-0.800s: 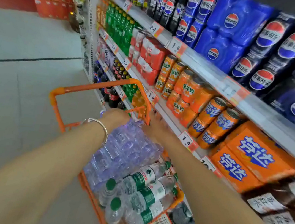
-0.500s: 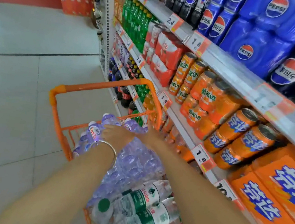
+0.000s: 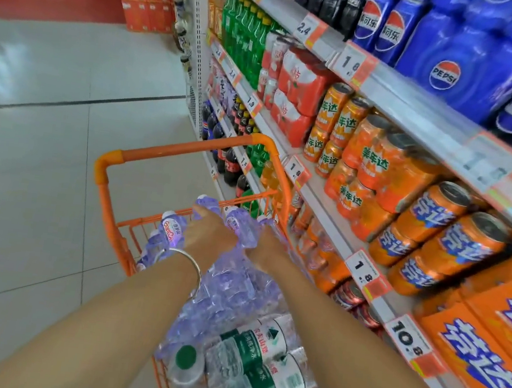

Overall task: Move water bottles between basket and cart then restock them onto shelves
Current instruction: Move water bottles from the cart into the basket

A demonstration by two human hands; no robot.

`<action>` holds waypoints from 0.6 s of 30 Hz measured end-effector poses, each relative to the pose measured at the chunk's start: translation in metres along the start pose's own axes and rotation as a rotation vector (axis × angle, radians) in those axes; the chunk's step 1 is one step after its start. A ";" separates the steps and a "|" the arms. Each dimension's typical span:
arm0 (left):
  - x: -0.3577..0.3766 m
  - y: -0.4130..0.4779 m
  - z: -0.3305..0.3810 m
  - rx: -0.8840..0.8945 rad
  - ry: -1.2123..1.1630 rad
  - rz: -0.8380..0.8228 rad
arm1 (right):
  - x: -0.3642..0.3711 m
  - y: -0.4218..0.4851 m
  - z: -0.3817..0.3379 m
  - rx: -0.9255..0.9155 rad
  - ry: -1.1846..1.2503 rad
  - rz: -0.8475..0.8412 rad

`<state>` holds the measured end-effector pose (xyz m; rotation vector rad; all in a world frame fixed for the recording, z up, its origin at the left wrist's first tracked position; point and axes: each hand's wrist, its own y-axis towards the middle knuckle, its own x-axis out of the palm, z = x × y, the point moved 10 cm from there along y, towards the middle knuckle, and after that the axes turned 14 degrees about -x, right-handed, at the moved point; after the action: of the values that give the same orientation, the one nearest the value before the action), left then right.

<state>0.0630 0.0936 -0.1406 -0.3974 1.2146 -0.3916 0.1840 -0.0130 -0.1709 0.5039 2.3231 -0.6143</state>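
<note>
Both my left hand point(image 3: 210, 236) and right hand point(image 3: 265, 250) have fingers curled into the crinkly clear wrap of the purple water bottle pack point(image 3: 230, 290), gripping it. The pack lies in the orange wire cart point(image 3: 189, 150). Bottles are ribbed, glossy, white-capped. Green-capped bottles point(image 3: 246, 370) with smooth labels lie nearer me.

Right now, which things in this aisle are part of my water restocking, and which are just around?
Job: purple-wrapped water pack, green-label water bottles, orange cart, left hand and right hand on that pack.
Just around: orange soda cans, Pepsi packs, green soda bottles, price tags.
</note>
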 end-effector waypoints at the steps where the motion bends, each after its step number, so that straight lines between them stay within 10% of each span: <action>1: -0.001 -0.006 0.002 0.018 -0.020 -0.003 | -0.004 -0.007 -0.001 -0.001 0.072 0.016; 18: 0.098 -0.261 0.025 0.697 0.161 -0.299 | -0.056 -0.308 0.095 0.414 0.688 0.653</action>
<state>0.0958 -0.1789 -0.0840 0.0627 1.0933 -1.0804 0.1165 -0.3261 -0.1058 1.8141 2.3918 -0.6530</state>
